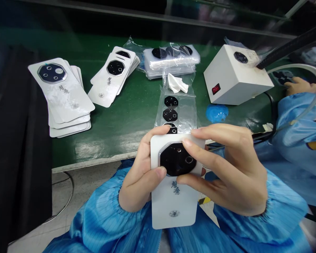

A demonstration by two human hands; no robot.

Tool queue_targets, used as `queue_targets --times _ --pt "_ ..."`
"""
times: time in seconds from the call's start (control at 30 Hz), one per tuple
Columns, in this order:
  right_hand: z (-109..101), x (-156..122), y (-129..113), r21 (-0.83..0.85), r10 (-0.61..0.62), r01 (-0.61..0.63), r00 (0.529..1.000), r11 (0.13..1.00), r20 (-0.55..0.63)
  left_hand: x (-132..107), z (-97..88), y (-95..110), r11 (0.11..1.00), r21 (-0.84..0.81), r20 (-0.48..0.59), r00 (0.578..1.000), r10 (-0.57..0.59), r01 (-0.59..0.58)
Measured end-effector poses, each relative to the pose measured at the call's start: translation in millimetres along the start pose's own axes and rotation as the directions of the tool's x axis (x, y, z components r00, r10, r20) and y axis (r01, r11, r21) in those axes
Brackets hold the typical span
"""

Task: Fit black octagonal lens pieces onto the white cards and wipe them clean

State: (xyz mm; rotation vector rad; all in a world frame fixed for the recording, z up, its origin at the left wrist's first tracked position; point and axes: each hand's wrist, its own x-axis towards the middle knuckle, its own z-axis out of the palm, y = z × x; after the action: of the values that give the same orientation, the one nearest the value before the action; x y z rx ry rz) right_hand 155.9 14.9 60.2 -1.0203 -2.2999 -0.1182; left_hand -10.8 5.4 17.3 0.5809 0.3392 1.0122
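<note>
My left hand (142, 168) and my right hand (223, 168) hold a white phone back cover (174, 205) upright between them. A black octagonal camera lens piece (177, 159) sits on its upper part, and my right forefinger presses on that lens's top edge. My left thumb rests beside it. Just beyond my hands lies a clear plastic strip (176, 112) carrying several black lens pieces; my left fingertips partly cover the lowest one. Two stacks of white back covers (61, 93) (112, 75) lie on the bench to the left.
The green workbench (102, 119) ends in a pale front edge. A bagged stack of lens pieces (171, 59), a white cloth (177, 83), blue putty (217, 113) and a white box with a red switch (234, 75) stand ahead. A co-worker's hand (297, 86) and blue sleeve are at right.
</note>
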Motion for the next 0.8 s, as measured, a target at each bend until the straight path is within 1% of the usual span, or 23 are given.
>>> queue_targets --times 0.1,0.3,0.47,0.63,0.8 --pt "-0.7 1.3 0.2 -0.013 0.003 -0.003 1.000 1.000 0.015 -0.5 0.1 0.9 1.000 0.015 -0.023 1.000 -0.021 0.021" --pt "-2.2 0.8 0.7 -0.022 0.012 -0.011 0.999 1.000 0.044 -1.0 0.4 2.0 0.999 -0.003 -0.032 0.998 -0.046 0.046" --pt "-1.2 0.4 1.9 -0.011 0.009 -0.008 0.999 1.000 0.037 0.1 -0.6 1.8 0.999 -0.014 0.001 0.999 -0.037 0.037" --pt "-0.4 1.4 3.1 -0.007 0.012 -0.012 0.999 1.000 0.044 -0.1 -1.2 3.3 0.998 0.002 -0.059 0.996 -0.065 0.065" --pt "-1.6 0.4 1.3 0.002 0.029 -0.029 0.998 1.000 0.053 -0.2 -0.1 5.4 0.996 -0.019 -0.059 0.994 -0.088 0.087"
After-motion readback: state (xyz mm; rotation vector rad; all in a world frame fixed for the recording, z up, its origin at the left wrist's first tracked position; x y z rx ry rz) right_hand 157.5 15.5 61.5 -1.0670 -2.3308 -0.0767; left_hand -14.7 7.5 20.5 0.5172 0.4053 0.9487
